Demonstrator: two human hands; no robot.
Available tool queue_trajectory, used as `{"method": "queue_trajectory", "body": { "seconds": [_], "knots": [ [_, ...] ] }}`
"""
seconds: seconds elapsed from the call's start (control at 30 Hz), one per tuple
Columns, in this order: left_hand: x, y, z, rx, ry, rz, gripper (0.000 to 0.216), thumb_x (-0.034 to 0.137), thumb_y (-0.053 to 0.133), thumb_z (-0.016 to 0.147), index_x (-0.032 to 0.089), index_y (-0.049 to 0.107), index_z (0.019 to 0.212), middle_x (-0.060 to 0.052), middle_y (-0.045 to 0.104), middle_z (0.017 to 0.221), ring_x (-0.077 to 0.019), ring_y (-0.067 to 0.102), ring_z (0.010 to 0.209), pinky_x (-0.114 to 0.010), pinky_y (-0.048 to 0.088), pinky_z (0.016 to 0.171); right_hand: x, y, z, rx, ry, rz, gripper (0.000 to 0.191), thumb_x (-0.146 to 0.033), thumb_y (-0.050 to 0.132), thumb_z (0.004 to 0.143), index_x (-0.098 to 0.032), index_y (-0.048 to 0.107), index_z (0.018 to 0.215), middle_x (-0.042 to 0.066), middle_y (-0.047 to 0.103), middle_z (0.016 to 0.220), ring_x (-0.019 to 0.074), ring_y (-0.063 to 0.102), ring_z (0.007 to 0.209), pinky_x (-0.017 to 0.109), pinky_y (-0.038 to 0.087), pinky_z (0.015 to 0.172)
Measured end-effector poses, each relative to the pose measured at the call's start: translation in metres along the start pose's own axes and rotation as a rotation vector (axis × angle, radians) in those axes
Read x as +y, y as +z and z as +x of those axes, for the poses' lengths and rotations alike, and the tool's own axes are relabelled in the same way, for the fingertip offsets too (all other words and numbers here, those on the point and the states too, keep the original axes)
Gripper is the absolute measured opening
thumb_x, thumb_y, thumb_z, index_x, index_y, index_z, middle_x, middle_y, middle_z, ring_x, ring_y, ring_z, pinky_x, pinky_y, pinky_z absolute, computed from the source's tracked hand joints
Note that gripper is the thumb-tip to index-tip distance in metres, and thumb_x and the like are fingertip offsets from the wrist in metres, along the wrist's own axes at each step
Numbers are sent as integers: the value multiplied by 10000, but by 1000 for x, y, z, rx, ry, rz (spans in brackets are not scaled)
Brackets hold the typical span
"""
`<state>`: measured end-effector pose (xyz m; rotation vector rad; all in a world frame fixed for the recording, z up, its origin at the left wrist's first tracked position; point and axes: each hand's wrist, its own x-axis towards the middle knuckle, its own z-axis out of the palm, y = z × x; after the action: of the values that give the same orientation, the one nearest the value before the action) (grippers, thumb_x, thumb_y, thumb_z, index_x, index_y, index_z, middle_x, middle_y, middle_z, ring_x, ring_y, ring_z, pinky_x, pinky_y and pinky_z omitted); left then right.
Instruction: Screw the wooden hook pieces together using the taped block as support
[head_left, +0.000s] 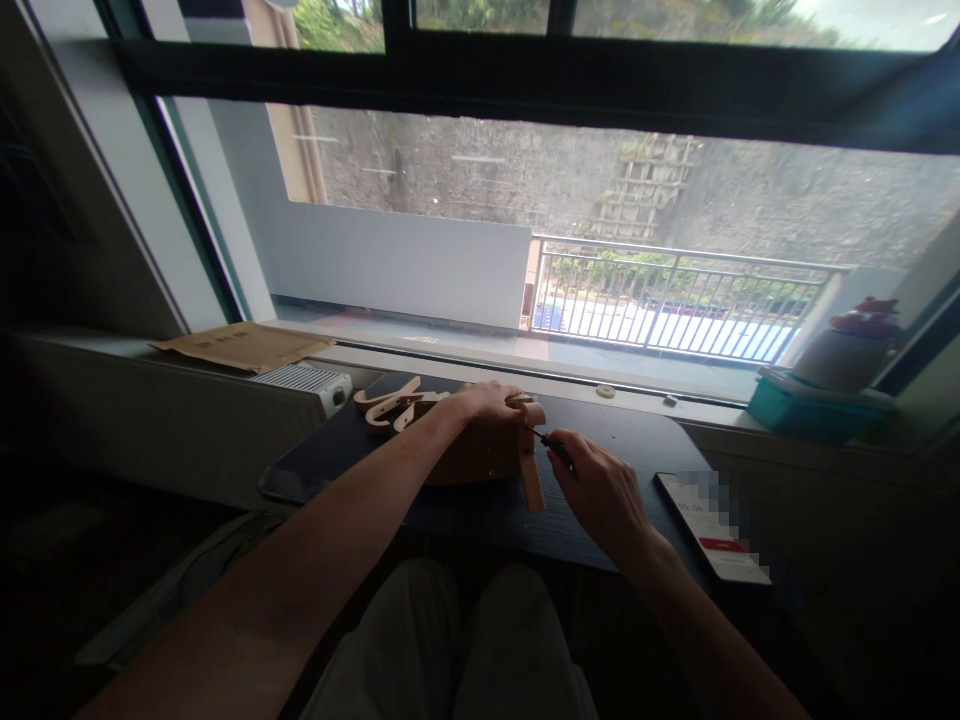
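Note:
A wooden model of light plywood parts stands on a dark table below the window. My left hand rests on top of it, fingers closed over its upper edge. My right hand is closed on a thin dark tool whose tip touches the model's right side, beside a wooden strip that hangs down. Loose curved wooden pieces lie just behind and left of the model.
A phone with a lit screen lies at the table's right. A flat cardboard sheet and a white device sit on the sill at left. A teal box with a pot stands at right. My knees are under the table's edge.

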<state>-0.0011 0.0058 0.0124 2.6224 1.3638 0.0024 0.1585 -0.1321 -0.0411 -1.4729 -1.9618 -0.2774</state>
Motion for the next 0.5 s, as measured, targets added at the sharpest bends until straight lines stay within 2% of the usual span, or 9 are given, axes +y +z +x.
{"method": "queue_trajectory", "body": {
  "seconds": [0.2,0.37,0.5],
  "knots": [
    [0,1,1,6,-4,8,551,633,387,753,341,512,1203,-17,623,1162,-273,559,1057,-371,444,856,-2,-1,1,-26,-12,-31,201,-272,439,919,-207,567,1059,18,673,911,152,607,765,250,356,601],
    [-1,2,3,10,-6,22,540,610,381,765,336,505,1214,-26,603,1201,-272,548,1079,-378,434,873,-4,-7,5,-105,-52,-149,218,-183,418,909,-204,574,1060,45,663,954,163,592,858,258,350,629],
    [-1,1,2,2,-9,23,545,621,372,765,333,509,1207,-28,614,1182,-279,549,1081,-387,436,873,-5,-8,11,-119,-27,-164,187,-204,423,908,-207,571,1024,38,668,928,163,595,828,261,333,616]
  ]
}}
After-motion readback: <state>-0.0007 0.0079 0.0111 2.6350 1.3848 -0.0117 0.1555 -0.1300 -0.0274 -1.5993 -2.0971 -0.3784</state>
